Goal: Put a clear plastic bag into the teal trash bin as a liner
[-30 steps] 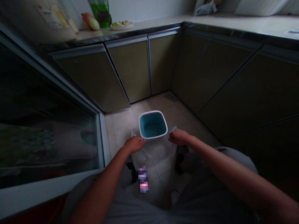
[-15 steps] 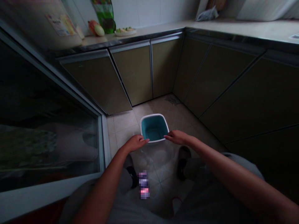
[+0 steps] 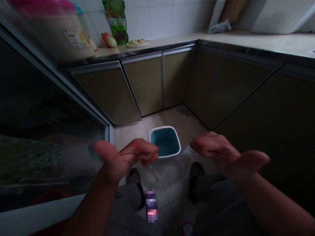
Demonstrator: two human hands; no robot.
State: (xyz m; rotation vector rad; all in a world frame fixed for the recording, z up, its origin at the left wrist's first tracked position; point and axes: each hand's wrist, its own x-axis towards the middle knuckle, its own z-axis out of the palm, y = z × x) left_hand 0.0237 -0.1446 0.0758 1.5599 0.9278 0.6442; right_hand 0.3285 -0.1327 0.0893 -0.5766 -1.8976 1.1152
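Note:
A small bin [image 3: 177, 152], teal inside with a white rim, stands upright on the floor between my feet and the cabinets. My left hand [image 3: 129, 157] is raised nearer the camera, overlapping the bin's left edge in view. Its fingers are loosely curled and the thumb sticks out to the left, with nothing held. To the right of the bin is my right hand [image 3: 223, 154], fingers bent and thumb stretched out to the right, also holding nothing visible. Something clear and crinkled, like thin plastic [image 3: 188, 151], shows faintly beside the bin.
Cabinets [image 3: 145, 85] meet in a corner behind the bin, under a counter [image 3: 172, 44]. A tub with a pink lid [image 3: 49, 36], a green bag [image 3: 118, 23] and a plate [image 3: 137, 44] stand there. A glass door [image 3: 49, 114] is at left; a pixelated item [image 3: 151, 206] lies by my feet.
Both hands have let go of the bin's rim, risen toward me and spread apart, thumbs now outward. The bin stays on the floor; the view has tilted slightly upward.

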